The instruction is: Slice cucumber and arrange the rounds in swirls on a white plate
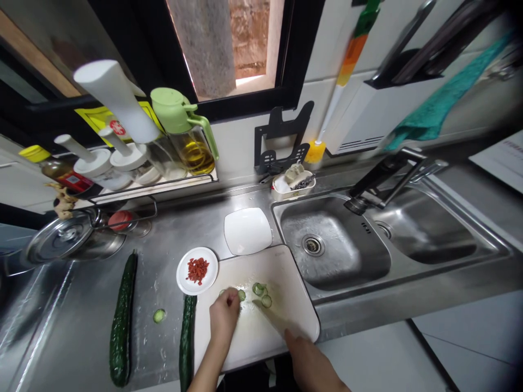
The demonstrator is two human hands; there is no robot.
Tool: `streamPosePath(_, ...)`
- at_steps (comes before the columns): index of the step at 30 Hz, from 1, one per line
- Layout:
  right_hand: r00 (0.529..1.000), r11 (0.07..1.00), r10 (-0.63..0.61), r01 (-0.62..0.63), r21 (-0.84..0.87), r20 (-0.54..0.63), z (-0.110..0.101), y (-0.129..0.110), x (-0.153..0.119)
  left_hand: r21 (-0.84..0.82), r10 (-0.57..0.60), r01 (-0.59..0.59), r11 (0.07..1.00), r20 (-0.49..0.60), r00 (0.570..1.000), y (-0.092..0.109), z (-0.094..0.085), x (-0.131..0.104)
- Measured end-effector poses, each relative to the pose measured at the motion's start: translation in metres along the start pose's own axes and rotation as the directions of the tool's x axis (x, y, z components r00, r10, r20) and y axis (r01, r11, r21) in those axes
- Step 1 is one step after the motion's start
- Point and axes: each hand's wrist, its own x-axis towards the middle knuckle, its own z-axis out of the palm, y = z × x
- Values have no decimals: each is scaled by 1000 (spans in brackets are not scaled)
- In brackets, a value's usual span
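Observation:
On the white cutting board (pixel 253 348), my left hand (pixel 224 314) is closed with its fingers bunched around a small cucumber piece (pixel 242 295), mostly hidden by them. My right hand (pixel 310 362) grips the handle of a knife (pixel 272 317), whose blade lies low over the board and points toward the left hand. Just beyond the blade tip are several thin cucumber slices (pixel 259 288). A whole cucumber (pixel 187 343) rests along the board's left edge, and a longer cucumber (pixel 123 321) lies farther left on the steel counter.
A white plate of chopped red bits (pixel 198 271) touches the board's upper left corner. Behind the board sits a square white dish (pixel 247 231). One cucumber slice (pixel 159 316) lies on the counter. The double sink (pixel 327 239) is at right; a lidded pot (pixel 69 239) stands left.

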Motion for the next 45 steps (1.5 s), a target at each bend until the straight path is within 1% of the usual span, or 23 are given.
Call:
streamPosePath(3, 1000, 1000, 5, -4, 16, -2, 1, 0, -2, -5, -52, 52, 999, -64, 997, -11, -15, 0)
streamPosePath(6, 1000, 1000, 6, -6, 24, -11, 3, 0, -2, 28, -68, 71, 997, -105, 992, -20, -26, 2)
streamPosePath(10, 1000, 1000, -4, 5, 27, -20, 8, 3, -2, 76, -58, 69, 995, -130, 990, -26, -30, 5)
streamPosePath(14, 999, 999, -9, 10, 38, -36, 12, 5, 0, 113, -3, 22, 993, -162, 987, -30, -26, 7)
streamPosePath(17, 1000, 1000, -1, 2, 29, -18, 12, 5, 1, 160, 77, -45, 986, -198, 977, -35, -23, 8)
streamPosePath(19, 1000, 1000, -6, 7, 25, -24, 11, 5, 0, 181, 147, -112, 977, -191, 971, -35, -22, 10)
streamPosePath(20, 1000, 1000, -5, 6, 24, -30, 10, 4, 0, 183, 189, -158, 970, -171, 967, -33, -21, 11)
streamPosePath(22, 1000, 1000, 1, -1, 22, -25, 9, 4, -1, 159, 289, -271, 949, -100, 952, -24, -20, 16)
streamPosePath(24, 1000, 1000, 7, -7, 25, -22, 9, 4, -2, 103, 396, -395, 913, 12, 918, -7, -18, 21)
streamPosePath(25, 1000, 1000, 11, -10, 27, -26, 8, 3, -3, 69, 442, -447, 892, 80, 893, 3, -16, 24)
streamPosePath(26, 999, 999, 15, -14, 29, -33, 8, 3, -3, 40, 486, -498, 866, 162, 859, 14, -14, 26)
streamPosePath(28, 999, 999, 20, -19, 26, -46, 7, 1, -3, 41, 536, -573, 818, 307, 787, 36, -9, 32)
streamPosePath(29, 999, 1000, 17, -16, 17, -50, 7, 1, -3, 52, 543, -607, 793, 391, 743, 46, -6, 34)
streamPosePath(31, 998, 1000, 3, -4, -16, -55, 6, 0, -3, 101, 523, -659, 745, 524, 672, 64, 1, 38)
streamPosePath(33, 998, 999, 0, -3, -52, -61, 6, -1, -2, 170, 480, -711, 682, 629, 611, 78, 8, 40)
streamPosePath(35, 998, 998, -1, -4, -64, -69, 6, -1, -2, 232, 434, -757, 611, 701, 566, 89, 14, 42)
streamPosePath(37, 997, 998, -7, 2, -65, -71, 6, -1, -2, 280, 397, -785, 553, 740, 543, 96, 19, 42)
streamPosePath(40, 998, 996, -23, 18, -82, -65, 5, 0, -3, 327, 353, -801, 502, 767, 535, 103, 23, 40)
streamPosePath(45, 997, 999, -16, 12, -53, -82, 7, 0, -3, 359, 321, -796, 487, 774, 546, 108, 26, 37)
